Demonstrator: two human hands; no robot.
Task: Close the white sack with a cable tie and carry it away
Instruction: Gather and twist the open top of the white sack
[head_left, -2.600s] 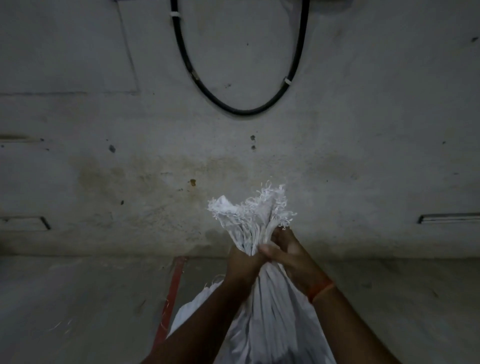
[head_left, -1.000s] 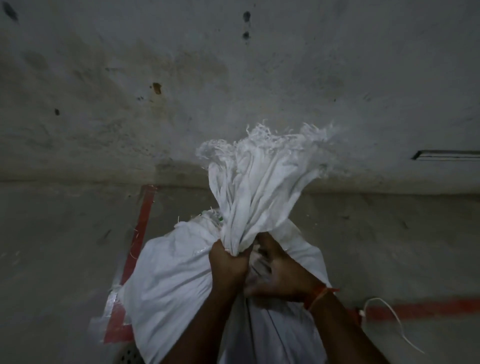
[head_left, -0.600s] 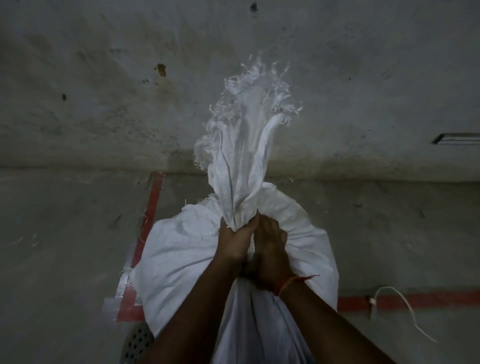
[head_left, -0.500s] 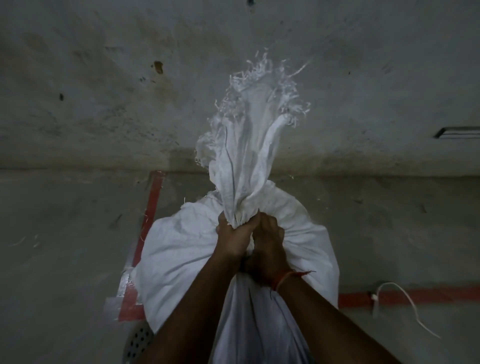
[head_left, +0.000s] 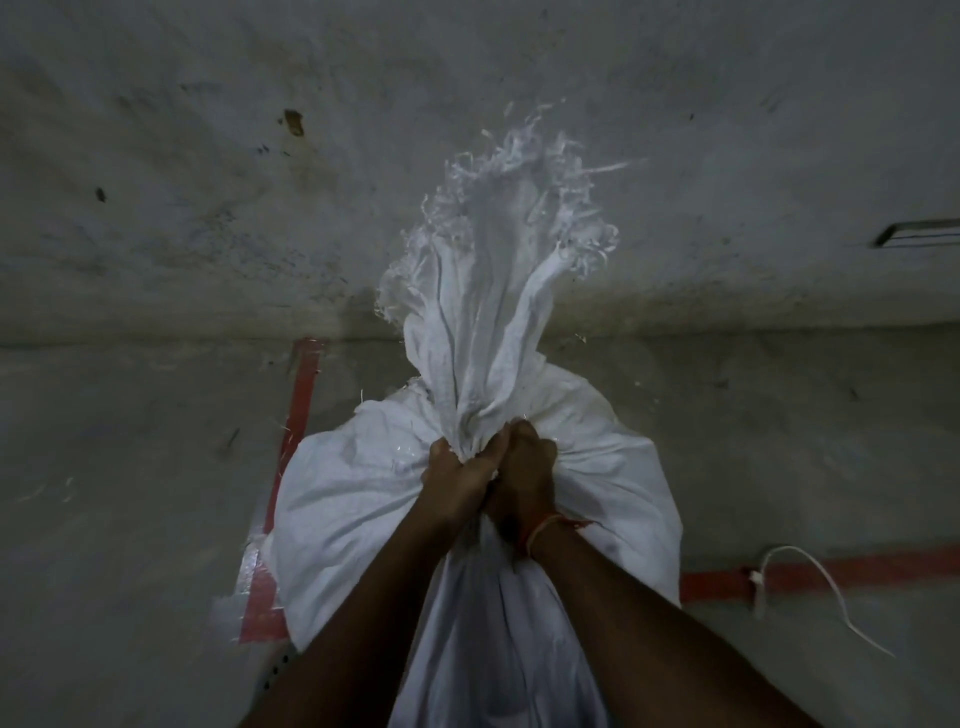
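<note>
Concrete floor (head_left: 130, 493) — bulging white sack (head_left: 363, 499), frayed

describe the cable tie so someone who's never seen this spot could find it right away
Start at the big white sack gripped at its neck by both hands. Follow the red floor line out from the sack's right side. The cable tie lies across it: a thin white curved strip, the only loose thing there.

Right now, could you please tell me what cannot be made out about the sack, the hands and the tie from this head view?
- White sack: what it holds is hidden by its fabric; its near part runs off the bottom edge.
- Left hand and right hand: fingertips buried in the gathered neck.
- White cable tie on the floor: too thin and dim to confirm its type.
- Neck: any tie there is covered by the hands.
</note>
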